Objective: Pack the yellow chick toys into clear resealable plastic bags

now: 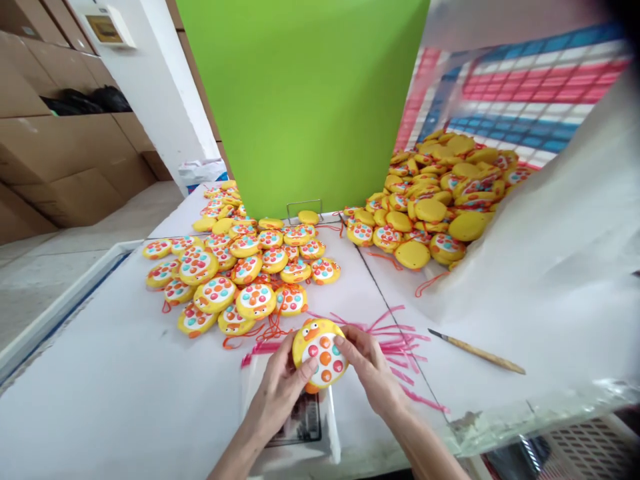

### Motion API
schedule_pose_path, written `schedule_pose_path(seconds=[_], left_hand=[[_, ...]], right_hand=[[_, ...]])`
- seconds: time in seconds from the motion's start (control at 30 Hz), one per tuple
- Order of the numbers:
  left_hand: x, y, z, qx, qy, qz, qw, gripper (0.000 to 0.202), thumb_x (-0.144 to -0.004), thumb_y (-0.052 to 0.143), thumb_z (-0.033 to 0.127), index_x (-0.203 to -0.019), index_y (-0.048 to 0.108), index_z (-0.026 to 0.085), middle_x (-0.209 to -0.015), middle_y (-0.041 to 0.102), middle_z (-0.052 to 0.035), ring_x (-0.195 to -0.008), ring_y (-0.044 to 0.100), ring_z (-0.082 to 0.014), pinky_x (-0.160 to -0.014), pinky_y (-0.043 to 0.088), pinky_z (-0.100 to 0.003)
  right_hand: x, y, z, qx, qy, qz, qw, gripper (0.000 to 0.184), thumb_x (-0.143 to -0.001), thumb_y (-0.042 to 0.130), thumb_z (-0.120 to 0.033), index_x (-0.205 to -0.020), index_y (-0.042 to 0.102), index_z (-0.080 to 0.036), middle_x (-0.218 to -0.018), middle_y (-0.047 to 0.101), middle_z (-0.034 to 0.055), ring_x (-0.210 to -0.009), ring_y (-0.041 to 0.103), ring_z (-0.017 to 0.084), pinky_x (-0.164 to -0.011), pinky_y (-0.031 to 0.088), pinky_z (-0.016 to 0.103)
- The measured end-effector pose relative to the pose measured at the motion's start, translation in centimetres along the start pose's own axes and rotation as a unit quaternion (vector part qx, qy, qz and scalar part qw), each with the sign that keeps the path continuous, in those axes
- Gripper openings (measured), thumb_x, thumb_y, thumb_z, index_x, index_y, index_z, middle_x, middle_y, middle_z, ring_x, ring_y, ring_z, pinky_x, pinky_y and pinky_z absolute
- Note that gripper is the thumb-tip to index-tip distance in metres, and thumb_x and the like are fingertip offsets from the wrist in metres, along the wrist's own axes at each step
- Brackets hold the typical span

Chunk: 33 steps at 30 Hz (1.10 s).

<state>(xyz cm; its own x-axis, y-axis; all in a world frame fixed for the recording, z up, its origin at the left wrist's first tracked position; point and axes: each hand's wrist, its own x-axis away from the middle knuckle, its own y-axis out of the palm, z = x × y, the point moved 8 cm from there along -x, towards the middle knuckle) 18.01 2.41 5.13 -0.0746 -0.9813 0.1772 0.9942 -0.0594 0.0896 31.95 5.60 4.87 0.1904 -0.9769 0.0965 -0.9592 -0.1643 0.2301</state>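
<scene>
The left hand (277, 393) and right hand (367, 367) grip a round yellow duck-faced toy (320, 353) from either side, in a narrow hold with the fingers pressed against its rim and face. The toy has red, orange and teal buttons, and it sits above a clear plastic bag (330, 433) lying on the white table (125, 347), near the middle. Pink cords (395, 347) lie scattered just right of the right hand, and a wooden-handled tool (480, 353) lies farther right. A loose pile of matching toys (240, 273) spreads left and far of the hands, with orange cords (260, 330) among them. A bigger heap of toys (430, 200) sits far right against a patterned sheet (530, 87). A green board (300, 100) stands at the far edge, and cardboard boxes (65, 147) are stacked far left.
</scene>
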Motion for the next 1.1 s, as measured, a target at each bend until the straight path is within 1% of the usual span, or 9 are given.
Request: schedule_pose_path(seconds=[0.1,0.17,0.23,0.33,0.53,0.7,0.8,0.97,1.1], left_hand=[[0.2,-0.6,-0.6,0.010,-0.016,0.052,0.998,0.051,-0.077,0.064,0.040,-0.121,0.049,0.020,-0.118,0.062,-0.0090,-0.105,0.060,-0.0247,-0.084,0.052,-0.032],[0.0,-0.9,-0.8,0.023,-0.017,0.082,0.996,0.055,-0.072,0.068,0.041,-0.119,0.050,0.018,-0.108,0.066,-0.0090,-0.095,0.064,-0.0244,-0.078,0.054,-0.032],[-0.2,-1.5,-0.7,0.024,-0.011,0.106,0.994,0.052,-0.069,0.070,0.041,-0.112,0.053,0.017,-0.097,0.068,-0.0075,-0.084,0.066,-0.0234,-0.070,0.055,-0.031],[-0.4,-2.6,-0.4,-0.008,-0.009,0.134,0.991,0.048,-0.068,0.071,0.039,-0.107,0.055,0.017,-0.095,0.067,-0.0062,-0.084,0.065,-0.0231,-0.070,0.054,-0.030],[0.1,-2.7,-1.0,0.002,-0.039,0.058,0.998,0.051,-0.071,0.069,0.042,-0.114,0.052,0.020,-0.105,0.065,-0.0073,-0.096,0.063,-0.0246,-0.078,0.053,-0.032],[1.2,-1.3,-1.0,0.086,-0.027,-0.034,0.995,0.063,-0.075,0.064,0.046,-0.127,0.042,0.019,-0.121,0.059,-0.0110,-0.109,0.057,-0.0274,-0.089,0.050,-0.037],[1.9,-1.3,-0.8,0.046,-0.037,-0.017,0.998,0.072,-0.071,0.068,0.045,-0.131,0.038,0.021,-0.126,0.056,-0.0104,-0.113,0.055,-0.0268,-0.090,0.049,-0.033],[2.1,-3.1,-0.8,-0.035,-0.038,0.065,0.997,0.079,-0.070,0.071,0.040,-0.135,0.032,0.020,-0.122,0.057,-0.0097,-0.110,0.056,-0.0255,-0.089,0.048,-0.031],[1.6,-3.6,-1.1,-0.040,-0.026,0.049,0.998,0.078,-0.070,0.072,0.037,-0.134,0.031,0.021,-0.126,0.053,-0.0105,-0.112,0.054,-0.0258,-0.092,0.048,-0.034]], right_hand=[[0.5,0.5,0.6,0.023,-0.013,0.012,1.000,0.033,-0.083,0.060,-0.049,-0.088,0.063,-0.016,-0.085,0.066,0.0048,-0.080,0.060,0.020,-0.067,0.048,0.027],[0.9,1.3,0.8,0.051,-0.026,-0.003,0.998,0.032,-0.084,0.058,-0.048,-0.088,0.061,-0.016,-0.083,0.065,0.0045,-0.079,0.060,0.020,-0.067,0.048,0.027],[1.2,2.2,0.9,0.067,-0.030,-0.025,0.997,0.031,-0.085,0.057,-0.048,-0.090,0.060,-0.017,-0.082,0.064,0.0039,-0.077,0.060,0.020,-0.066,0.049,0.027],[1.5,2.8,1.3,0.074,-0.015,-0.036,0.996,0.032,-0.088,0.053,-0.048,-0.098,0.062,-0.019,-0.093,0.066,0.0048,-0.085,0.062,0.020,-0.074,0.051,0.027],[1.6,2.3,2.6,0.088,0.044,-0.019,0.995,0.044,-0.085,0.052,-0.055,-0.113,0.060,-0.021,-0.113,0.065,0.0073,-0.106,0.058,0.025,-0.086,0.050,0.032],[1.4,2.9,2.2,0.069,0.033,-0.032,0.997,0.037,-0.084,0.060,-0.047,-0.106,0.062,-0.018,-0.099,0.068,0.0073,-0.093,0.063,0.023,-0.078,0.052,0.030],[1.1,3.3,2.2,0.051,0.022,-0.014,0.998,0.033,-0.083,0.061,-0.045,-0.101,0.063,-0.017,-0.093,0.068,0.0067,-0.086,0.063,0.022,-0.073,0.052,0.028],[0.9,4.5,2.7,0.052,0.018,0.000,0.998,0.030,-0.084,0.060,-0.044,-0.095,0.061,-0.016,-0.085,0.066,0.0043,-0.077,0.062,0.020,-0.065,0.052,0.026],[0.9,5.2,2.7,0.070,0.018,-0.005,0.997,0.031,-0.085,0.057,-0.046,-0.098,0.060,-0.018,-0.088,0.066,0.0039,-0.079,0.061,0.020,-0.067,0.052,0.027]])
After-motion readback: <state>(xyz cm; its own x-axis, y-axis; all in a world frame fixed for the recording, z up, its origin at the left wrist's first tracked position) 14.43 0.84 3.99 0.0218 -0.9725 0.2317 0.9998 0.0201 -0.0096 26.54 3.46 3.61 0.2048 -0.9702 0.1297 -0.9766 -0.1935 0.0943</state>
